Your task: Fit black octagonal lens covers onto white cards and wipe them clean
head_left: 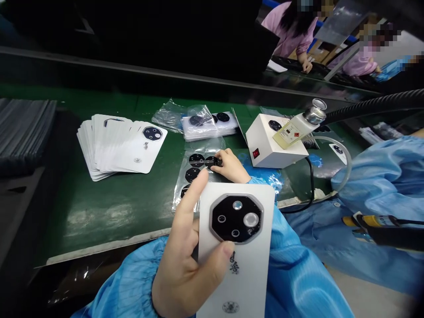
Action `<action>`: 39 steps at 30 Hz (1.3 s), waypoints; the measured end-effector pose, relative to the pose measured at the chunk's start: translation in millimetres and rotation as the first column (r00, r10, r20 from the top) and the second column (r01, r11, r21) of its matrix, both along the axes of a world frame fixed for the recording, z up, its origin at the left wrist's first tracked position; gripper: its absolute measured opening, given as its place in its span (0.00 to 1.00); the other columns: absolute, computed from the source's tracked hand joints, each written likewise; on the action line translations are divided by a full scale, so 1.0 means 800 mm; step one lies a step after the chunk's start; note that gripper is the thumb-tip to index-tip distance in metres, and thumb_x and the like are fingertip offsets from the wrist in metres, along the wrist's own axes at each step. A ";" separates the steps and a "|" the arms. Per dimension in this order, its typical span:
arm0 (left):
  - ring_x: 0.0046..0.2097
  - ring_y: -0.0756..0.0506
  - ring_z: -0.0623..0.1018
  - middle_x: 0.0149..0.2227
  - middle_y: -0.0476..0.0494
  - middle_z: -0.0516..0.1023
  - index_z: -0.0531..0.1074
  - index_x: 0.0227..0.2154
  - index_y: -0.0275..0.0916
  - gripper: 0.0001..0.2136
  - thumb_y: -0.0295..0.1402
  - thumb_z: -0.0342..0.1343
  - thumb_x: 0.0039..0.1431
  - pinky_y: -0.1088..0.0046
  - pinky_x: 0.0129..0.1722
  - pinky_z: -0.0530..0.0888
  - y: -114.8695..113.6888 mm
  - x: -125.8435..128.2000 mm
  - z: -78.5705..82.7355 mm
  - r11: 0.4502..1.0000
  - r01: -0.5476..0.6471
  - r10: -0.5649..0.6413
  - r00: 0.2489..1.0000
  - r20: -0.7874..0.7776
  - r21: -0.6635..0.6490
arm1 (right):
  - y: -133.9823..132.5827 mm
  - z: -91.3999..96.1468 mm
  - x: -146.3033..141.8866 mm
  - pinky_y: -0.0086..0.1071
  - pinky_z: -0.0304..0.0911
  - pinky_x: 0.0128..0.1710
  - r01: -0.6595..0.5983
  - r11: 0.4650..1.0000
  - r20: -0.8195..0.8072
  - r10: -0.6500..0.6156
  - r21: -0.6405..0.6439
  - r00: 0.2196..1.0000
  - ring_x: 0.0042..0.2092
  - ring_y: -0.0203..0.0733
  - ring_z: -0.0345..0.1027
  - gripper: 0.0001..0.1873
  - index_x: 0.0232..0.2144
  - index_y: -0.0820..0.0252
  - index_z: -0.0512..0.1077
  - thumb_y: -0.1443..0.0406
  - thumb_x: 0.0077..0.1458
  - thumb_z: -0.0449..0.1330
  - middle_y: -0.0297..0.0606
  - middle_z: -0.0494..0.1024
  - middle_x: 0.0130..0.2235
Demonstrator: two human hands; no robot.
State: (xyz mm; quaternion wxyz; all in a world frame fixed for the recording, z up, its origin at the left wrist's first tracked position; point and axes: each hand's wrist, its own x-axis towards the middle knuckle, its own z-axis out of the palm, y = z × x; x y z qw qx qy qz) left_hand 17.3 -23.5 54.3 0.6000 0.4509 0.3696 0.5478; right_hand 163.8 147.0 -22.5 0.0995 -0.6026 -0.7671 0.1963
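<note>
My left hand [188, 260] grips a white phone back panel [236, 247] near the camera, with its black octagonal camera module [236, 218] facing up and my thumb on the module's lower edge. My right hand [230, 167] reaches past the panel and pinches a black lens piece [212, 162] on a clear plastic sheet [187, 185]. Several matching black pieces lie on that sheet, partly hidden by my left forefinger. To the left is a fanned stack of white panels [121, 145].
A white box [273, 143] with a red switch stands right of my hands, under a metal nozzle [314, 112] on a black hose. Bagged parts [208, 126] lie behind. A yellow-handled tool [371, 225] rests at right. Co-workers [291, 33] sit beyond the green bench.
</note>
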 end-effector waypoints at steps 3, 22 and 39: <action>0.55 0.34 0.71 0.61 0.56 0.63 0.49 0.61 0.59 0.32 0.34 0.55 0.57 0.66 0.35 0.83 0.000 -0.001 0.003 0.999 0.016 -0.017 1.000 -0.013 -0.041 | -0.001 0.000 0.000 0.38 0.64 0.44 -0.007 1.000 -0.004 0.006 -0.007 1.000 0.41 0.42 0.66 0.21 0.44 0.62 0.65 0.61 0.49 0.62 0.42 0.65 0.45; 0.65 0.29 0.51 0.66 0.70 0.39 0.57 0.59 0.58 0.33 0.30 0.59 0.50 0.67 0.41 0.81 0.005 0.003 0.007 0.985 -0.116 0.141 0.967 -0.212 0.126 | -0.005 0.001 0.002 0.43 0.65 0.46 -0.063 0.995 0.006 0.063 0.076 0.998 0.47 0.43 0.66 0.18 0.48 0.62 0.65 0.59 0.57 0.56 0.42 0.69 0.48; 0.61 0.31 0.62 0.62 0.58 0.60 0.52 0.60 0.60 0.34 0.30 0.58 0.54 0.58 0.47 0.78 0.006 0.001 0.008 0.998 0.033 -0.036 0.998 -0.047 -0.062 | -0.010 -0.002 0.007 0.43 0.65 0.47 -0.102 0.990 -0.045 0.107 0.095 0.993 0.48 0.43 0.65 0.20 0.50 0.62 0.63 0.61 0.56 0.57 0.42 0.67 0.50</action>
